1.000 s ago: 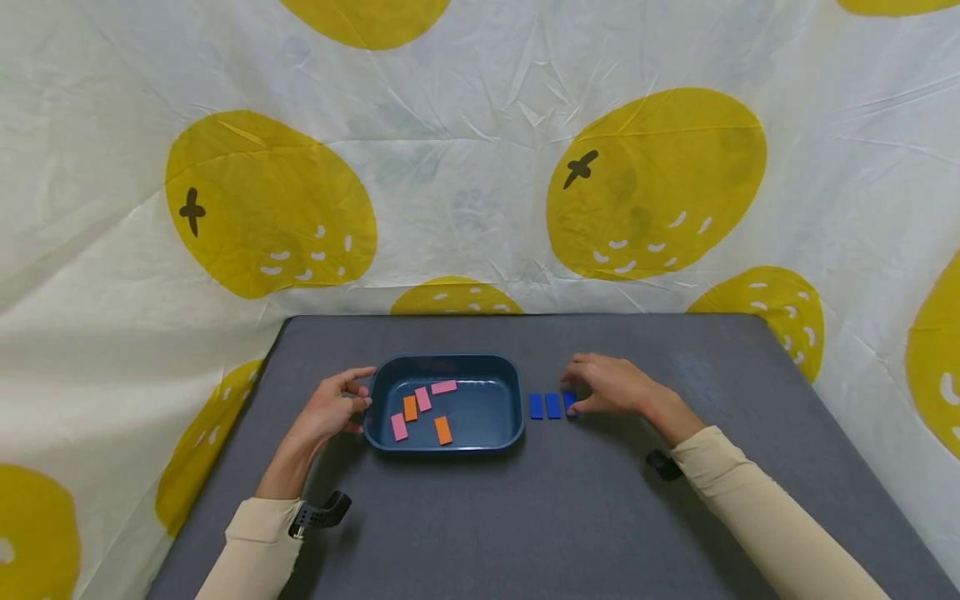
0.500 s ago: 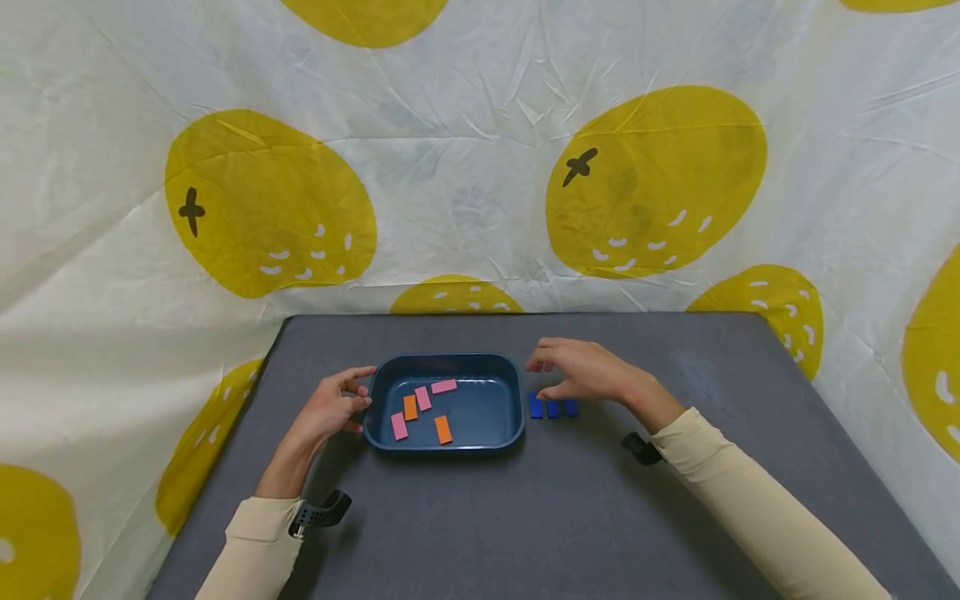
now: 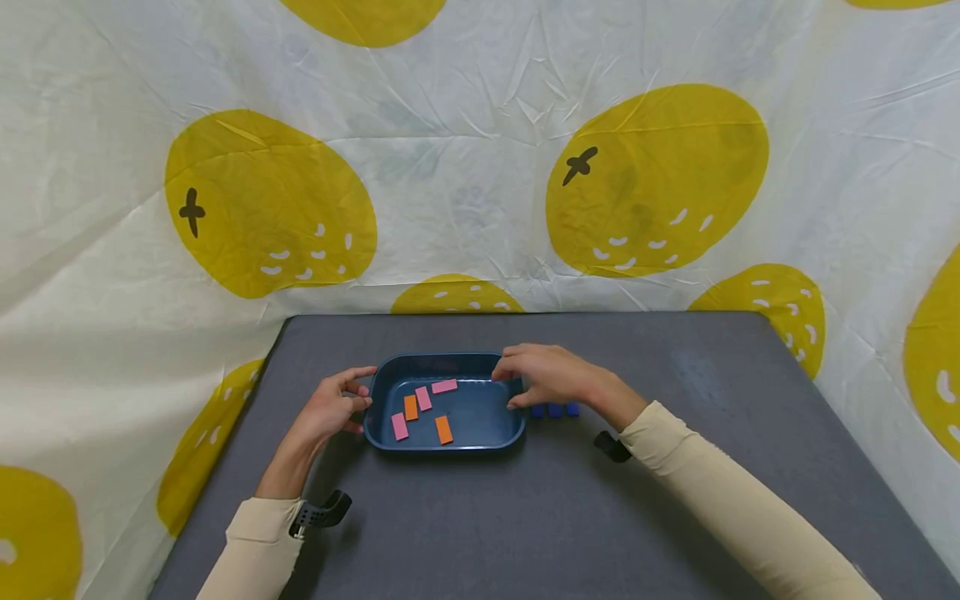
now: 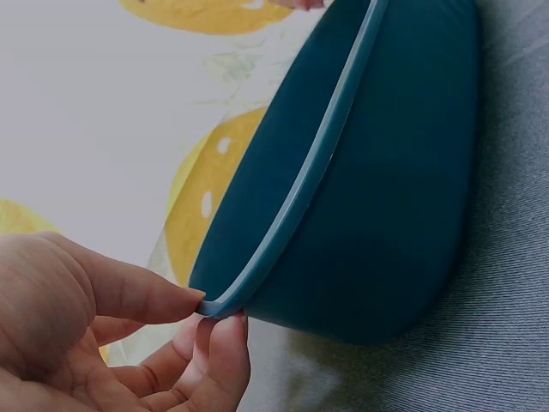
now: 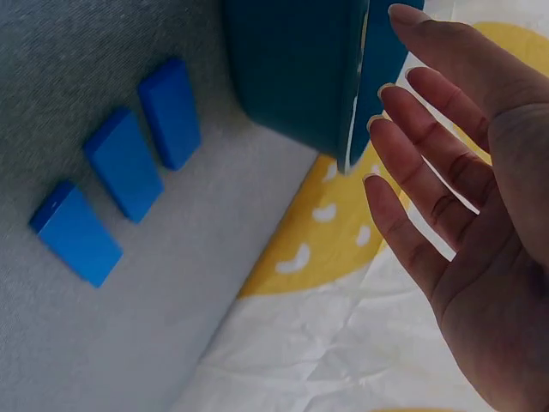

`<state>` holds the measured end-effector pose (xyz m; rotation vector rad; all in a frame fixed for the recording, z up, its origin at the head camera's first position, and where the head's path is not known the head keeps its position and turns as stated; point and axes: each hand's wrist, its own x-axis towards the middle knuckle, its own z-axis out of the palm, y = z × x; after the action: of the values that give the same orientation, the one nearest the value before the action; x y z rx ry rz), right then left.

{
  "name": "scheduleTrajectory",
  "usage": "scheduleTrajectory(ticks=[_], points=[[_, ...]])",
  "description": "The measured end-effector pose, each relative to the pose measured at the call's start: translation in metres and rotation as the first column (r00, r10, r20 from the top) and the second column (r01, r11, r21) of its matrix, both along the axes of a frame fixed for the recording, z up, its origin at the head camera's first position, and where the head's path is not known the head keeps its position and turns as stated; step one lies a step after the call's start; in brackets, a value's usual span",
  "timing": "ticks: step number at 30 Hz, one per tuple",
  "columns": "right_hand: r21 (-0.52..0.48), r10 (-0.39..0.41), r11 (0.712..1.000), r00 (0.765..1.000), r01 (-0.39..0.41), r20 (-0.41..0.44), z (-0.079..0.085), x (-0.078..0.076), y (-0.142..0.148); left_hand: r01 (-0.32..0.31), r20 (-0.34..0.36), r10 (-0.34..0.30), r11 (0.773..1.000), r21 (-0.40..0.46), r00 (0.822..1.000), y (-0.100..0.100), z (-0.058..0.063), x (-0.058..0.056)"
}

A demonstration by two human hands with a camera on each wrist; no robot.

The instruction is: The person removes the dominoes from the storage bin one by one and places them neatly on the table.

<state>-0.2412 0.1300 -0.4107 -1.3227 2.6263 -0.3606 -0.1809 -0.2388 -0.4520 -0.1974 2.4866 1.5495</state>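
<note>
A dark blue rectangular dish (image 3: 483, 421) stands on the table in the head view. Inside it lie three pink blocks (image 3: 400, 427) and two orange blocks (image 3: 443, 429). My left hand (image 3: 330, 406) pinches the dish's left rim between thumb and fingers, as the left wrist view confirms. Over the right rim hovers my right hand (image 3: 551, 375), its fingers extended and nothing in its grasp. Three flat blue blocks (image 5: 124, 165) lie side by side in a row just right of the dish, partly covered by that hand in the head view.
The grey table (image 3: 450, 525) reaches back to a pale cloth (image 3: 472, 208) printed with large yellow fruit. Dark bands (image 3: 322, 510) sit on both wrists, below beige sleeves.
My right hand has let go of the rightmost blue block and moved left, past the row, to the dish's right rim. The left hand and the dish stay put.
</note>
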Motion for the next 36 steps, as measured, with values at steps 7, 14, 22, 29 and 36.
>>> scheduleTrajectory(ticks=[7, 14, 22, 29, 36], points=[[0.012, 0.022, 1.0, 0.999, -0.022, 0.042, -0.002, 0.0, -0.017, -0.002, 0.0, 0.002, 1.0, 0.0, 1.0, 0.0, 0.0, 0.001], [0.038, 0.043, 0.998, 0.998, -0.044, 0.034, -0.008, -0.001, -0.032, -0.003, 0.001, 0.003, 1.0, 0.003, 1.0, -0.001, -0.001, 0.001], [0.042, 0.08, 0.996, 0.995, -0.082, 0.051, -0.014, 0.001, -0.045, -0.006, 0.003, 0.006, 1.0, -0.001, 1.0, -0.001, -0.001, 0.002], [0.064, 0.088, 0.994, 0.995, -0.091, 0.048, -0.018, 0.003, -0.056, 0.0, -0.009, 0.0, 1.0, -0.004, 1.0, -0.001, -0.001, 0.001], [0.076, 0.105, 0.991, 0.993, -0.108, 0.044, -0.026, 0.005, -0.067, 0.002, -0.007, -0.002, 1.0, -0.005, 1.0, 0.0, 0.0, 0.001]])
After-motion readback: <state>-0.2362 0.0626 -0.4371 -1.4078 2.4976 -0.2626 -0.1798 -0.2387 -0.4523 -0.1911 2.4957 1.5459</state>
